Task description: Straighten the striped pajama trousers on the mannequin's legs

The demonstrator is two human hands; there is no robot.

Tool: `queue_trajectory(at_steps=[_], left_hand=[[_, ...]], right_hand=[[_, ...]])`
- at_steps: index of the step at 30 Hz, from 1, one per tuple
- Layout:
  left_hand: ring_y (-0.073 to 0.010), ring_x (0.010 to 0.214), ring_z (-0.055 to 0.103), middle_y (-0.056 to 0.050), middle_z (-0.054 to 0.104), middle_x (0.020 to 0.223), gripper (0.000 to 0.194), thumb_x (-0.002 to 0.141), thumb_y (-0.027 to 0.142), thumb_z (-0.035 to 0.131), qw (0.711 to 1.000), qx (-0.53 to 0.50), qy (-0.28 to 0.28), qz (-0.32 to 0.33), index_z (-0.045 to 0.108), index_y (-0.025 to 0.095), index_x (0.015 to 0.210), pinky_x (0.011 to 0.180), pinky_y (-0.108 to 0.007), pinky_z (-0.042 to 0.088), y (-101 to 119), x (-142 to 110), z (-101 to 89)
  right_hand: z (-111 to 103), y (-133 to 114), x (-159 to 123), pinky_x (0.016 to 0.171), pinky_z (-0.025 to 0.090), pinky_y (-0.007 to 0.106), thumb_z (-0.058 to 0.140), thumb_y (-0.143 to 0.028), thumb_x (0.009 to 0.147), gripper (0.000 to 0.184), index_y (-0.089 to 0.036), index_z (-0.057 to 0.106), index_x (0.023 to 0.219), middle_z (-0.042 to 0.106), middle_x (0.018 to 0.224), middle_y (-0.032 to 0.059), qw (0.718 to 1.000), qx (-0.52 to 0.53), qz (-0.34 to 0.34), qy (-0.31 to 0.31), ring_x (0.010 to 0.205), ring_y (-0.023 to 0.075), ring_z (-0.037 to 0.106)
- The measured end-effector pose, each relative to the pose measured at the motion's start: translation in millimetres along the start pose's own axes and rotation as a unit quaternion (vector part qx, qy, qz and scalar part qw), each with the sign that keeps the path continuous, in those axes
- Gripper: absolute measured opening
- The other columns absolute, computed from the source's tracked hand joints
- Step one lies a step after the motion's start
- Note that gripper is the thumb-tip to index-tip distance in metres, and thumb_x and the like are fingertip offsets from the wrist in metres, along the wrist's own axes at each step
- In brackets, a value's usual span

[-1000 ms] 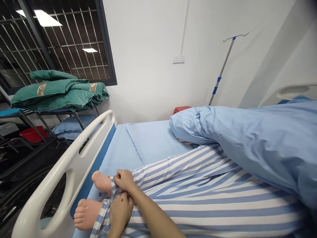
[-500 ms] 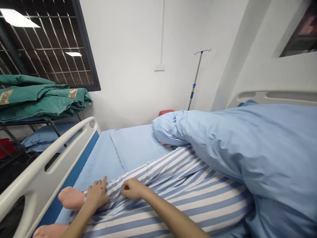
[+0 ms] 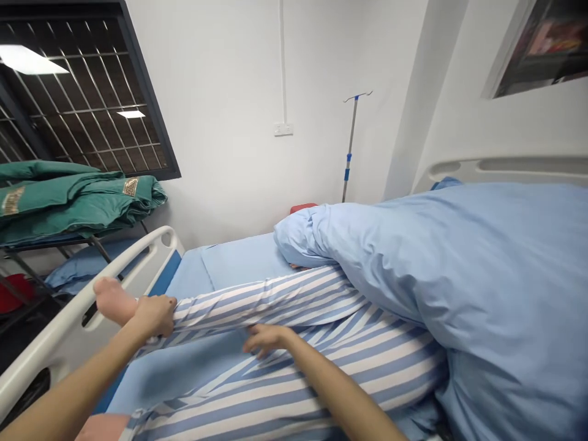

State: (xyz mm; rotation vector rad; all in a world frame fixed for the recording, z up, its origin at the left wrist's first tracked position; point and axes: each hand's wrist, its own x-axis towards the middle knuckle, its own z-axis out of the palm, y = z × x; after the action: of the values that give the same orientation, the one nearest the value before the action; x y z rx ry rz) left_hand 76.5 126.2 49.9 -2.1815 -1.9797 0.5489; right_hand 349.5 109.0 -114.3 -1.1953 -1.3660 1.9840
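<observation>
My left hand is wrapped around the ankle of the far leg, just beside a smooth pink foot that looks like a manikin's. That leg, in a blue-and-white striped trouser leg, is raised off the mattress at its foot end. Below its calf, near the knee, my right hand has its fingers apart and bent; whether they touch the cloth I cannot tell. The near striped leg lies on the bed, its foot partly cut off at the bottom edge. A light blue quilt covers the upper body.
The cream footboard rises at the left end of the blue-sheeted bed. Folded green bedding lies on a rack beyond it. Against the wall stand an IV pole and a red object, partly hidden.
My left hand has closed on the far ankle and lifted that leg off the mattress. My right hand has moved slightly right, from curled to fingers apart. The view has shifted a little.
</observation>
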Motion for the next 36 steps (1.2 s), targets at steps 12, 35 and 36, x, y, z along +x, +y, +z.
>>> queue_trajectory(at_steps=[12,35,36], left_hand=[[-0.0298,0.089,0.06,-0.01,0.065,0.102,0.06,0.044,0.031,0.061,0.989,-0.112,-0.031,-0.095,0.058,0.023,0.104,0.065,-0.033,0.044,30.6,4.7,52.9],[-0.0244,0.084,0.061,-0.005,0.067,0.092,0.046,0.059,0.039,0.056,0.92,-0.368,0.034,-0.129,0.053,0.023,0.102,0.062,-0.03,0.043,190.8,55.9,108.8],[-0.0243,0.084,0.061,-0.005,0.067,0.092,0.045,0.059,0.038,0.056,0.922,-0.365,0.026,-0.127,0.054,0.023,0.101,0.062,-0.03,0.043,188.7,55.8,107.5]], right_hand=[[-43.4,-5.2,-3.6,0.085,0.043,0.034,0.067,-0.034,0.062,0.019,-0.016,0.063,0.067,0.059,0.077,0.0027,0.922,0.28,-0.251,0.096,0.088,0.0174,0.054],[-63.9,-31.5,-41.0,0.092,0.039,0.035,0.052,-0.024,0.066,0.063,-0.031,0.034,0.126,0.047,0.124,0.0017,0.833,0.269,-0.45,0.177,0.113,0.0197,0.044],[-63.8,-31.5,-41.4,0.09,0.04,0.034,0.052,-0.024,0.066,0.063,-0.031,0.034,0.126,0.048,0.123,0.0019,0.834,0.27,-0.447,0.176,0.112,0.0201,0.044]])
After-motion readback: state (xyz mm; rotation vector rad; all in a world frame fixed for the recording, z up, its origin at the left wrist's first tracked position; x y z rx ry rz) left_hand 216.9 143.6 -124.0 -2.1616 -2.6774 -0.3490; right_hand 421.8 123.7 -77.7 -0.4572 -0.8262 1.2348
